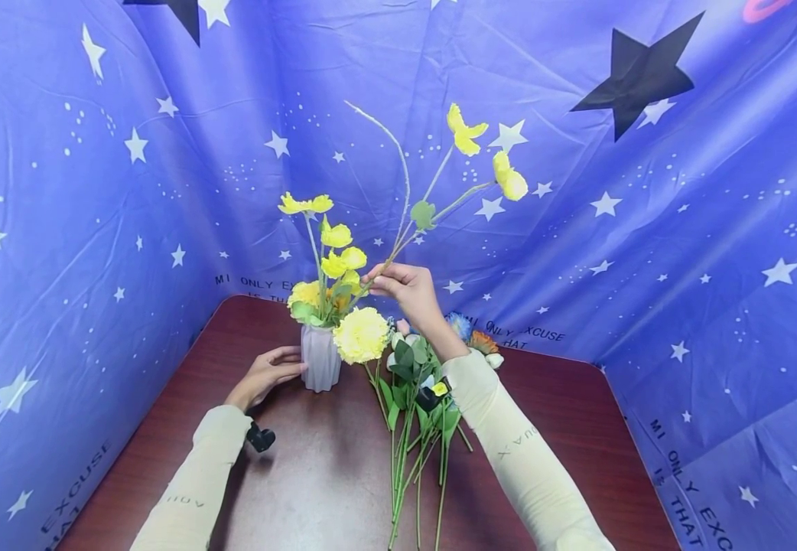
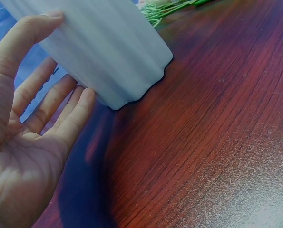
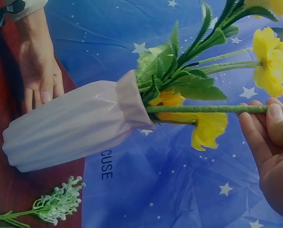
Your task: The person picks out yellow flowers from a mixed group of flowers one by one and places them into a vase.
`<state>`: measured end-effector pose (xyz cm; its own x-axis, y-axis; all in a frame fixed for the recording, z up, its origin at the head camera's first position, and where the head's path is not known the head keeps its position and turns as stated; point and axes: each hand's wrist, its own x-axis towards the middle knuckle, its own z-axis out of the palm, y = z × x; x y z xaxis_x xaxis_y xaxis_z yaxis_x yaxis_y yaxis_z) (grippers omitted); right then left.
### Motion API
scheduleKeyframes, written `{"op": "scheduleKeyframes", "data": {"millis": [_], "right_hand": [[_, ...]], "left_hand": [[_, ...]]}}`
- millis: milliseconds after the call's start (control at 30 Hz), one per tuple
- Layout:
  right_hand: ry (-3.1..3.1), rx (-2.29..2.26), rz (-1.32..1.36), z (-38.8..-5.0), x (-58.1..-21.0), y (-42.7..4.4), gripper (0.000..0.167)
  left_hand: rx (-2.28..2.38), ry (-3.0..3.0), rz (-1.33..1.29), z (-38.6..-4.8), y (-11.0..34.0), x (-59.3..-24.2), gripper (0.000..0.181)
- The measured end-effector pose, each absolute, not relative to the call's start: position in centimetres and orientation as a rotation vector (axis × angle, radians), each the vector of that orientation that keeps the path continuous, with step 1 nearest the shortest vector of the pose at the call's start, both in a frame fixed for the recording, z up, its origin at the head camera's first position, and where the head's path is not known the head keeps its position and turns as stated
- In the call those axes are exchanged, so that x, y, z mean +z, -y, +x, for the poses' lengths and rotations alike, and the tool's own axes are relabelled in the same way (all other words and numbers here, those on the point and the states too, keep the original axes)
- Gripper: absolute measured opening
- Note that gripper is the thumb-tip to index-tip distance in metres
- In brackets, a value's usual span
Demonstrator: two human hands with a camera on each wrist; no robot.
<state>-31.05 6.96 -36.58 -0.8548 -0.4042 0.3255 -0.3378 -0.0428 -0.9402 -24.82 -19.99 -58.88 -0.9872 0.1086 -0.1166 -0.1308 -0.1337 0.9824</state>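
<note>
A pale, ribbed vase (image 1: 320, 360) stands upright on the table, with yellow flowers (image 1: 335, 264) and green leaves rising from its mouth. My left hand (image 1: 271, 375) touches the vase's left side; the left wrist view shows the thumb and fairly straight fingertips against its wall. My right hand (image 1: 408, 295) pinches a green stem (image 3: 208, 109) between thumb and fingers, above and right of the vase. This stem branches upward to two yellow flowers (image 1: 466, 132) and one bare tip. Its lower end reaches into the vase mouth (image 3: 134, 99) in the right wrist view.
More flowers lie on the dark red table (image 1: 288, 474) right of the vase, their green stems (image 1: 405, 467) pointing toward me. Among them are a blue flower (image 1: 459, 327) and an orange one (image 1: 484, 342). Blue starry cloth (image 1: 185, 153) hangs around the table.
</note>
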Motion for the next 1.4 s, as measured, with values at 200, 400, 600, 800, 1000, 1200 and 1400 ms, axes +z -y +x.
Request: {"op": "scheduleKeyframes", "data": {"millis": [200, 400, 600, 800, 1000, 1200, 1400], "right_hand": [[-2.101, -2.074, -0.834, -30.9, -37.0, -6.6, 0.017], [-2.153, -2.013, -0.875, -31.0, -37.8, -6.3, 0.017], [-2.392, -1.794, -0.93, -30.7, -38.6, -5.7, 0.013], [-2.616, -1.536, -0.974, -30.2, -39.9, -5.3, 0.016], [-2.63, -1.513, -0.943, -30.1, -39.9, -5.4, 0.015], [-2.569, -1.561, -0.881, -29.6, -39.2, -6.1, 0.017], [-2.483, -1.761, -0.85, -29.4, -38.6, -6.9, 0.019]], "left_hand": [[2.264, -1.938, -0.037, -24.9, 19.9, -58.9, 0.063], [2.26, -1.951, -0.026, -24.8, 19.9, -58.8, 0.063], [2.25, -1.952, -0.02, -24.7, 20.0, -58.7, 0.064], [2.261, -1.943, -0.02, -24.8, 20.0, -58.8, 0.065], [2.267, -1.937, -0.046, -24.9, 19.9, -58.8, 0.065], [2.274, -1.94, -0.035, -24.9, 19.9, -58.9, 0.065], [2.267, -1.949, -0.034, -24.9, 19.9, -59.1, 0.065]]}}
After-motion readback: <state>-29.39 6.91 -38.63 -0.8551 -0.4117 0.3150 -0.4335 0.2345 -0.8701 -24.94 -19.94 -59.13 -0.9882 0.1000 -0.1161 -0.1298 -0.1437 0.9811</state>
